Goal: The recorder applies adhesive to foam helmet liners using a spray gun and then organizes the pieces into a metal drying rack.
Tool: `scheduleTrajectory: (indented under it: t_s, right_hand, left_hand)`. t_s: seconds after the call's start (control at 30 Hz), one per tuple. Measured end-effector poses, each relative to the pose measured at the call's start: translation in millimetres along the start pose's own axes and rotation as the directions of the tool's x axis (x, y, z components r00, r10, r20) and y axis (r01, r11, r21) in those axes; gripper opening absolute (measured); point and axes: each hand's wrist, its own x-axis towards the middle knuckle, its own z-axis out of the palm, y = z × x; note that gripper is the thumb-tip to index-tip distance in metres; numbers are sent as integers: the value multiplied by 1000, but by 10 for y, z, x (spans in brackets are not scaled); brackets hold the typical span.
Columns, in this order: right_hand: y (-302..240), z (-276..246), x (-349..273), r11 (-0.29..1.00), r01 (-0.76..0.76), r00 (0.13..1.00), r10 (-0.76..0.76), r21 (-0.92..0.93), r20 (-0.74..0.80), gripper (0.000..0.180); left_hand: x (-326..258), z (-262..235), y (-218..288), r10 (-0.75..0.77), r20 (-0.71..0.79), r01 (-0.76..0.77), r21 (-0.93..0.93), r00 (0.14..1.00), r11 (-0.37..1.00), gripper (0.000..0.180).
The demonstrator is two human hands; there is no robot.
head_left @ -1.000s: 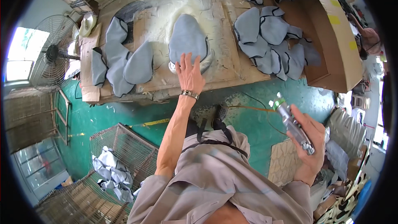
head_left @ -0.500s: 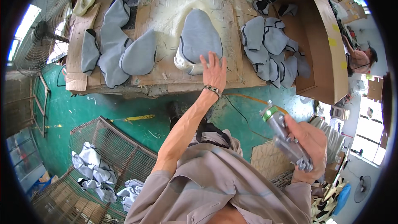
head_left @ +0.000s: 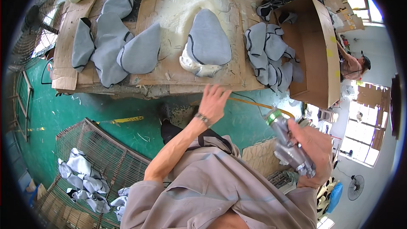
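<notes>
While fingers grip the spray gun (head_left: 288, 146), the left hand (head_left: 213, 101) hovers.

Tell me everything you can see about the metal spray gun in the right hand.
The spray gun looks like grey metal, with a round body and a greenish ring near its upper end. The right hand grips its lower part, fingers wrapped around it. It is tilted, tip toward the upper left, over the green floor, apart from the bench.

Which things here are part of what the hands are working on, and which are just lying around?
In use:
spray gun, held in right hand
grey piece on cardboard sheet, nearest left hand

Lying about:
grey stack
grey pile
cardboard box
wire basket
fan
</notes>
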Motion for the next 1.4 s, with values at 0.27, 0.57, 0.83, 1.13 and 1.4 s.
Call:
scheduleTrajectory:
  t_s: [0.27,0.57,0.83,1.13,1.4]
  right_hand:
    - [368,-98,-238,999,-34,996,31,-34,-85,67]
    - [1030,-190,-742,982,-93,983,117,163,-140,55]
    - [1778,-291,-1273,925,-199,937,276,323,-213,59]
    - [2116,-445,-1683,836,-390,861,480,386,-170,59]
    - [2345,-415,-1741,906,182,982,-147,382,-118,58]
  left_hand:
    - [-1228,-216,-981,-414,75,403,125,907,907,41]
    - [-2560,118,-1582,-691,4,675,209,723,707,37]
    - [-3402,563,-1551,-919,69,888,241,388,393,37]
    - [-3668,709,-1356,-981,181,975,194,73,108,41]
    - [-3048,720,-1323,-947,89,943,96,310,318,37]
